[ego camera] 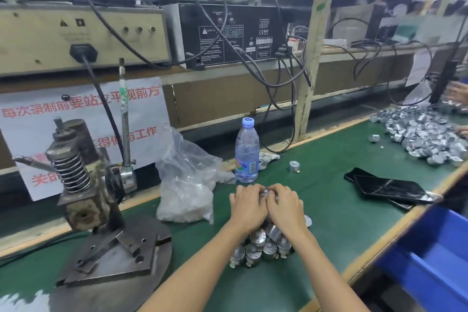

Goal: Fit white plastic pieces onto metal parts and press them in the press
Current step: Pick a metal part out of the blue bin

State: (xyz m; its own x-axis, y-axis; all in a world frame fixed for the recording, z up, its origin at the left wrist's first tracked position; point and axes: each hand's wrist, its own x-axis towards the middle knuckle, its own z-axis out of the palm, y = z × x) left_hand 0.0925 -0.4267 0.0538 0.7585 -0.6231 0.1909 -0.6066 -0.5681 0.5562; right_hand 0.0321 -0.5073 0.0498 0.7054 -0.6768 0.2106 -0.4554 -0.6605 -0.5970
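**Fitting step, press is next**

Both the left hand (249, 206) and right hand (285, 206) pinch one metal part (265, 193) above the pile (260, 246) at 6 o'clock. Can't see the white piece. Next up, I reckon: carry it to the press (76, 185) at 9 o'clock and seat it straight.

2 forearms in from 6 o'clock, left hand (249, 206) and right hand (285, 206) touching, knuckles up, curled fingers (253, 189) pinching 1 metal part (265, 192)
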